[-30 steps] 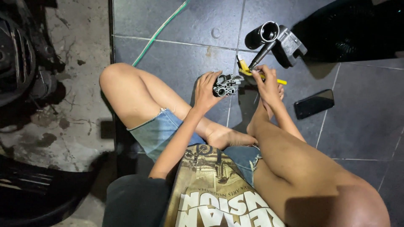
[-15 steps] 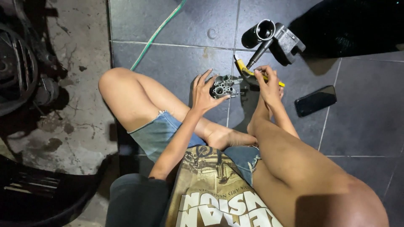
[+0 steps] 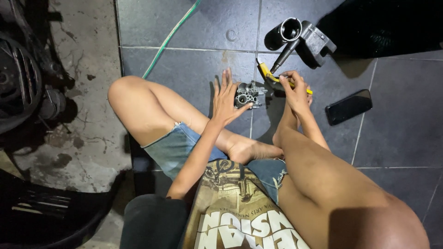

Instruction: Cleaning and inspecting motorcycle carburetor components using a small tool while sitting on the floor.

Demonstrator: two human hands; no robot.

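While the person sits cross-legged on the dark grey tiled floor [image 3: 397, 138], the small grey cast-metal carburettor body [image 3: 248, 94] stands on a tile just beyond the bare feet, near the middle of the view. It looks dense and rigid for its size, with bores, ports and small protruding fittings, so it should be heavy in the palm, possibly oily, and best taken by its solid outer walls, not by the thin fittings. The left hand [image 3: 226, 99] lies against its nine o'clock side, fingers spread wide and mostly straight, only the thumb and fingertips touching the casting: steadying it, not clasping. The right hand [image 3: 295, 90], at three o'clock of the carburettor, is closed around the yellow-handled screwdriver [image 3: 272, 77], whose handle juts toward eleven o'clock. Farther off at one o'clock lies a dark metal cylinder part with an open round mouth [image 3: 295, 34]; a black smartphone [image 3: 348, 107] rests at three o'clock, and a green hose [image 3: 170, 37] runs across the tiles at eleven.
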